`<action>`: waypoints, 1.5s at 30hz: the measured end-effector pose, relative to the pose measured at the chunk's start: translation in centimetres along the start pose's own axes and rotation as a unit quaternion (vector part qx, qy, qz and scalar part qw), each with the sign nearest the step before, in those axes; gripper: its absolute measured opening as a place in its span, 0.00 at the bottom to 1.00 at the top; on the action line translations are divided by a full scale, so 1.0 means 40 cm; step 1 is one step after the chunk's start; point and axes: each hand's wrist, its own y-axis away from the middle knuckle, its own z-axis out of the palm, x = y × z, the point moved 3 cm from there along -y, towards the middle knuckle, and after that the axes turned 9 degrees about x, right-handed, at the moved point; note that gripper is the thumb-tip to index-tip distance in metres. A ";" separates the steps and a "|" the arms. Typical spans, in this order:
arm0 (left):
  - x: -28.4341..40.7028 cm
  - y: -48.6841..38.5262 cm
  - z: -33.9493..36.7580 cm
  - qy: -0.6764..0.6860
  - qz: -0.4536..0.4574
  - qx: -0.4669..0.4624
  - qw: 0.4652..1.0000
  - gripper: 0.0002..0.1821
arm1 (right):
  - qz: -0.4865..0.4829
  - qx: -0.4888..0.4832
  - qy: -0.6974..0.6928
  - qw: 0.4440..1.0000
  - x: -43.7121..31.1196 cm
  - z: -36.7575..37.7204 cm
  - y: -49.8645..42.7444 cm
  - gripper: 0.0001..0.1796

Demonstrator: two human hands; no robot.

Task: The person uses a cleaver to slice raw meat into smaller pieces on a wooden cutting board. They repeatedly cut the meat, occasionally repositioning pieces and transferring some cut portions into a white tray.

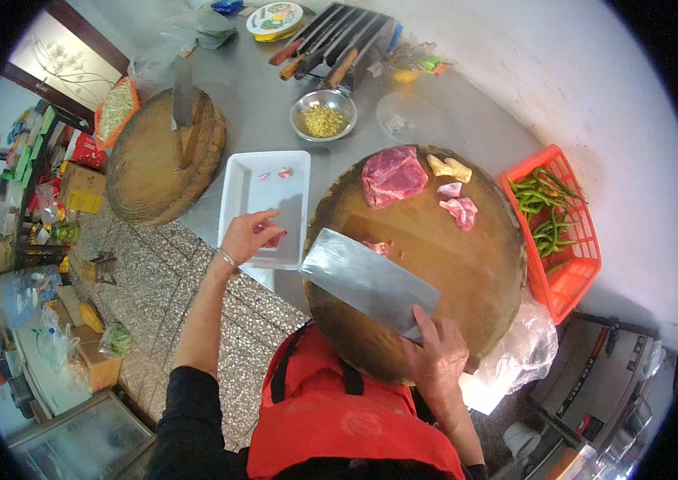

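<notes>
My right hand [438, 354] grips a broad steel cleaver [369, 282], its blade flat over the near left of a round wooden chopping block [471, 282]. My left hand [250, 237] is over a white plastic tray [235, 192], its fingers at dark red meat pieces [271, 238]; whether it grips them I cannot tell. Small meat scraps [284, 172] lie farther up in the tray. On the block are a large piece of raw red meat [394, 176], ginger [449, 168], pale trimmings [459, 211] and a small meat piece [378, 247] partly behind the blade.
Beyond the block stand a steel bowl of chopped yellowish bits [323, 121] and a knife rack [339, 36]. A red basket of green peppers [555, 288] touches the right side. At left, another round block [141, 162] bears a second cleaver [182, 96].
</notes>
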 end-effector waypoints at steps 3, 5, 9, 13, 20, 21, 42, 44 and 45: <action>0.015 -0.007 -0.008 -0.103 0.067 0.016 0.992 0.10 | 0.085 0.001 -0.013 0.996 0.046 -0.025 0.046 0.29; 0.064 0.000 -0.009 -0.130 0.105 0.089 0.982 0.09 | 0.183 -0.007 -0.039 0.982 0.084 -0.038 0.084 0.26; 0.199 0.089 0.155 -0.044 0.208 0.026 0.977 0.14 | 0.366 -0.021 -0.105 0.925 0.157 -0.042 0.148 0.16; 0.278 0.135 0.309 -0.189 0.308 0.025 0.932 0.23 | 0.416 -0.011 -0.155 0.896 0.193 -0.035 0.181 0.12; 0.259 0.111 0.354 0.031 0.165 -0.026 0.985 0.13 | 0.440 -0.022 -0.203 0.874 0.205 -0.034 0.204 0.13; 0.260 0.120 0.361 0.130 0.098 -0.076 0.984 0.14 | 0.451 -0.039 -0.197 0.870 0.207 -0.036 0.207 0.13; 0.385 0.219 0.504 -0.115 0.380 0.056 0.916 0.11 | 0.339 0.023 -0.164 0.926 0.273 -0.102 0.172 0.09; 0.375 0.217 0.520 -0.074 0.418 0.028 0.905 0.10 | 0.333 0.012 -0.162 0.929 0.269 -0.101 0.167 0.10; 0.367 0.215 0.531 -0.073 0.434 0.012 0.898 0.10 | 0.330 0.008 -0.159 0.930 0.267 -0.100 0.165 0.10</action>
